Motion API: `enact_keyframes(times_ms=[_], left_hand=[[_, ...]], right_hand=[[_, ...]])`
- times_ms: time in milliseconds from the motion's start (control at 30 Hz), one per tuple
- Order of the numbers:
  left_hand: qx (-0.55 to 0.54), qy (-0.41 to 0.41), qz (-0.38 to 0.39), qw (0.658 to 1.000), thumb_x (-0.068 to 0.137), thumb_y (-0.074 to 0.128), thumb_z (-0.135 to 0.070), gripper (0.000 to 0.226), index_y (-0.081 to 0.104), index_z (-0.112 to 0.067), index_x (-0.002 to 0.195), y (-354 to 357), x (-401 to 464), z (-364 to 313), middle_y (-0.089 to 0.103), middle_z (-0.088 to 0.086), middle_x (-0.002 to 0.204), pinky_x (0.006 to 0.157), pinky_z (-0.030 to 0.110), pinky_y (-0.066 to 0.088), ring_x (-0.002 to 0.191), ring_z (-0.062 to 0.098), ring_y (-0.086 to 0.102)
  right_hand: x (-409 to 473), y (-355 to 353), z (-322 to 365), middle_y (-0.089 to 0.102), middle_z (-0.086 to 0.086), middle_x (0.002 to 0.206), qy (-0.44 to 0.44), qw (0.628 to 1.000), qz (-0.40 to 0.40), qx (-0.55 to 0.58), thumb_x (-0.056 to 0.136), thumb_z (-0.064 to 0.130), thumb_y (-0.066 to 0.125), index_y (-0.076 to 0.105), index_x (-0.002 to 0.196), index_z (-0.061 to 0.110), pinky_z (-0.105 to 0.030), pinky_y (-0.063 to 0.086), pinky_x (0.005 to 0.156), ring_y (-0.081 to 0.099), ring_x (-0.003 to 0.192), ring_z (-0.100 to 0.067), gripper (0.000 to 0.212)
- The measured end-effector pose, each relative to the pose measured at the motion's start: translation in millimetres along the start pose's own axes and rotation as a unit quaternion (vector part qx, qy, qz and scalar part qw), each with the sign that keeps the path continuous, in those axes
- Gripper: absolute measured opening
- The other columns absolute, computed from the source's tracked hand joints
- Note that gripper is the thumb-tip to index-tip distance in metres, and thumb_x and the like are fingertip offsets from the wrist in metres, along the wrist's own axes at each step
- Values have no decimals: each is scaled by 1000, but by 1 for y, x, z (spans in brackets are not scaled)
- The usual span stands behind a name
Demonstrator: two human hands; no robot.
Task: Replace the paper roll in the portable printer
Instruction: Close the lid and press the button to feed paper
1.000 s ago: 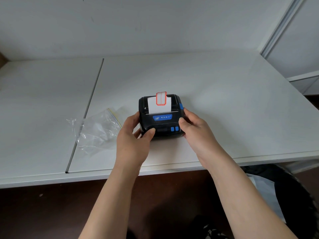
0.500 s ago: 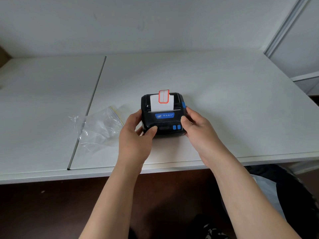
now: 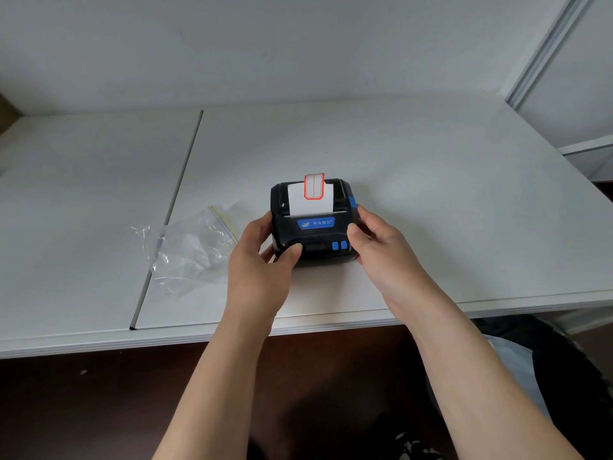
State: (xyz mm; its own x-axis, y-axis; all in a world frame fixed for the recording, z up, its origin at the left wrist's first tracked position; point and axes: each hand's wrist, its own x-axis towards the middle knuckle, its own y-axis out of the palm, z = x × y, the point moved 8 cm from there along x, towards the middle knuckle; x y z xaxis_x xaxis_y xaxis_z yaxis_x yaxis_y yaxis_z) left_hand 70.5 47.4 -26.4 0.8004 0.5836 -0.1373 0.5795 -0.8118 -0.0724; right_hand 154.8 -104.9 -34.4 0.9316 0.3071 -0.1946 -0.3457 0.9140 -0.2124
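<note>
A small black portable printer (image 3: 318,239) with a blue logo plate and two blue buttons rests on the white table (image 3: 431,210). A strip of white label paper (image 3: 310,200) with a red-bordered label sticks up from its slot. My left hand (image 3: 262,263) grips the printer's left side, thumb on the front face. My right hand (image 3: 381,250) holds the right side, thumb near the blue buttons, just below a blue side latch (image 3: 353,202). The lid looks closed; the roll inside is hidden.
An empty clear zip bag (image 3: 192,250) lies crumpled on the table left of the printer. A thin dark seam (image 3: 169,214) runs between the two table panels. The table's front edge is just below my wrists. A dark chair (image 3: 564,376) is at lower right.
Both hands keep their hold on the printer, which has barely moved on the table. The view has shifted slightly.
</note>
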Motion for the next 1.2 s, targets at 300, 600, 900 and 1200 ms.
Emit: enact_keyframes(times_ms=[300, 600, 900, 1200], left_hand=[[-6, 1, 19, 1000, 84, 65, -1, 53, 51, -26, 128, -1, 2, 2, 59, -14, 119, 72, 0, 46, 109, 11, 60], [19, 6, 43, 999, 77, 67, 11, 67, 48, -23, 131, 0, -1, 0, 56, -19, 113, 68, -1, 46, 94, -5, 56], [28, 4, 35, 999, 77, 66, 11, 72, 47, -37, 127, 0, 0, 1, 56, -11, 122, 69, 2, 48, 95, -2, 59], [35, -4, 29, 999, 77, 66, 11, 73, 47, -33, 132, -1, 0, 2, 55, -14, 118, 71, 2, 48, 94, -4, 57]], right_hand=[[0, 0, -2, 66, 15, 107, 9, 1000, 10, 9, 97, 18, 44, 54, 123, 44, -31, 48, 96, 60, 105, -7, 38], [-1, 1, -1, 67, 21, 104, 31, 999, 41, 16, 94, 15, 45, 57, 121, 41, -40, 42, 106, 61, 107, -9, 39], [0, 1, -2, 59, 25, 113, 28, 997, 75, 7, 86, -5, 46, 36, 143, 40, -20, 42, 96, 55, 107, 6, 73], [0, 1, -4, 58, 27, 111, 18, 996, 82, -7, 84, -9, 47, 32, 143, 42, -17, 41, 85, 57, 110, 1, 79]])
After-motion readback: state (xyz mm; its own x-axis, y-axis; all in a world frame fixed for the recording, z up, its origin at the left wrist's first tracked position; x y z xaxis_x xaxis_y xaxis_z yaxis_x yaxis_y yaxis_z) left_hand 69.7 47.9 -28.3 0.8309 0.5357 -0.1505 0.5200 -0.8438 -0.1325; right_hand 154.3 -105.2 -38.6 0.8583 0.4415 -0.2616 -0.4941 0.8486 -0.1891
